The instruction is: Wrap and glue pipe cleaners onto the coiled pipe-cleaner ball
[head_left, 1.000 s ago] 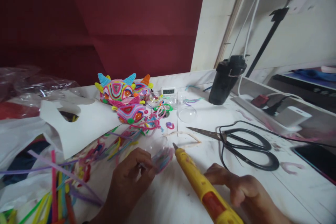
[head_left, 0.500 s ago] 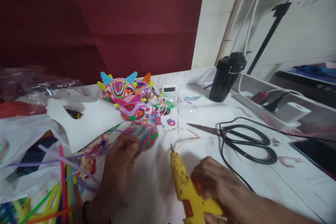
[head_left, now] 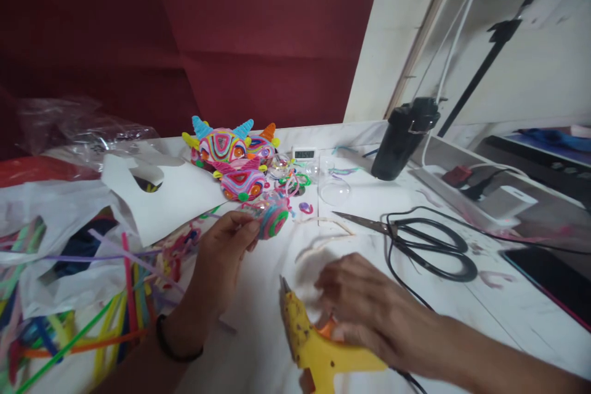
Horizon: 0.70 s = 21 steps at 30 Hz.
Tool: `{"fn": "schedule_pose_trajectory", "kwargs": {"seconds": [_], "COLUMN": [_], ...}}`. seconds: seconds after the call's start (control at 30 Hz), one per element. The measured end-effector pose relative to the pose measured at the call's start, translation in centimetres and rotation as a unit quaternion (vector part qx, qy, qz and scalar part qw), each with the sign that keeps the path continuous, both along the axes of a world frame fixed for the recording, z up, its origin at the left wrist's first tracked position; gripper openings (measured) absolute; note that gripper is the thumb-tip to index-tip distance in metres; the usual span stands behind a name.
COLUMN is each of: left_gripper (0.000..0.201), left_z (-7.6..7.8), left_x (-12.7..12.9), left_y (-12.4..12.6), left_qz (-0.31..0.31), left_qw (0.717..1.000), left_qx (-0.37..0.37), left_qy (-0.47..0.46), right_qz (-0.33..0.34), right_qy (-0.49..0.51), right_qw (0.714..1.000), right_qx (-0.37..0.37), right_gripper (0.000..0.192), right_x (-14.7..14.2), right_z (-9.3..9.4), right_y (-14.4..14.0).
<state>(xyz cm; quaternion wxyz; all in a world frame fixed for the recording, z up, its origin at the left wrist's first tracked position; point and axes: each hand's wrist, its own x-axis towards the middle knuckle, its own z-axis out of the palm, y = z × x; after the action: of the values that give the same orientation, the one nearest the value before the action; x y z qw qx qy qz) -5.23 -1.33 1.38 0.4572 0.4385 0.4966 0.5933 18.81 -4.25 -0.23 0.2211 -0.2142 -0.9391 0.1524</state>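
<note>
My left hand [head_left: 226,252] pinches the clear plastic edge of a small rounded piece covered with coiled pipe cleaner [head_left: 276,221] in green, pink and blue, held just above the table. A yellow hot glue gun [head_left: 314,341] lies on its side at the front, nozzle pointing away. Over its orange trigger is my right hand [head_left: 364,305], fingers stretched out and apart from the gun's body, the thumb close to the handle. Beyond the left hand sit several colourful pipe-cleaner animal heads [head_left: 221,146] with horns.
Black-handled scissors [head_left: 397,237] and a black cable lie at right, near a phone [head_left: 545,280]. A black bottle [head_left: 401,141] stands behind, beside a tray [head_left: 443,188] with plugs. Clear plastic domes [head_left: 335,191] and a small digital clock [head_left: 303,153] are at centre back. Loose pipe cleaners [head_left: 78,345] cover the left.
The glue gun has come down onto the table and tipped over sideways. My right hand's fingers have loosened from it. The left hand with the coiled piece appears slightly higher and further right.
</note>
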Motion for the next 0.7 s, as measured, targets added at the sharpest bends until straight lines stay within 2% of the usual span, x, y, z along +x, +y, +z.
{"fn": "schedule_pose_trajectory", "kwargs": {"seconds": [0.07,0.17,0.3,0.37,0.43,0.5,0.53,0.63,0.7], "left_gripper": [0.014,0.015,0.018,0.018,0.017,0.017,0.017,0.018,0.017], "left_z": [0.6,1.3,2.1,2.5,2.9,3.3,3.4,3.7,3.8], "left_x": [0.2,0.5,0.6,0.5,0.4,0.5,0.5,1.0,1.4], "left_y": [0.1,0.3,0.8,1.1,1.6,2.2,2.5,3.4,3.9], "left_qz": [-0.01,-0.025,-0.023,-0.02,-0.021,-0.034,-0.043,-0.062,-0.065], "left_qw": [0.999,0.997,0.996,0.993,0.989,0.987,0.987,0.987,0.987], "left_qx": [-0.004,-0.007,0.011,0.02,0.022,0.022,0.023,0.018,0.013], "left_qy": [0.041,0.071,0.086,0.119,0.146,0.155,0.154,0.147,0.144], "right_qz": [-0.058,-0.12,-0.121,-0.117,-0.1,-0.069,-0.063,-0.098,-0.127], "right_qy": [-0.007,-0.095,-0.161,-0.15,-0.095,0.001,0.045,0.131,0.162], "right_qw": [0.997,0.982,0.974,0.978,0.989,0.997,0.997,0.987,0.978], "right_qx": [0.056,0.111,0.106,0.09,0.044,-0.021,-0.028,-0.007,0.03], "right_gripper": [0.028,0.025,0.028,0.028,0.026,0.023,0.022,0.016,0.015], "right_x": [-0.3,-1.2,-2.3,-2.3,-1.7,-1.0,-0.7,-0.1,-0.2], "right_z": [0.3,-0.2,-1.4,-1.0,0.5,2.7,3.9,7.0,8.3], "right_y": [1.5,4.1,6.3,6.6,6.5,6.3,6.2,6.0,6.2]}}
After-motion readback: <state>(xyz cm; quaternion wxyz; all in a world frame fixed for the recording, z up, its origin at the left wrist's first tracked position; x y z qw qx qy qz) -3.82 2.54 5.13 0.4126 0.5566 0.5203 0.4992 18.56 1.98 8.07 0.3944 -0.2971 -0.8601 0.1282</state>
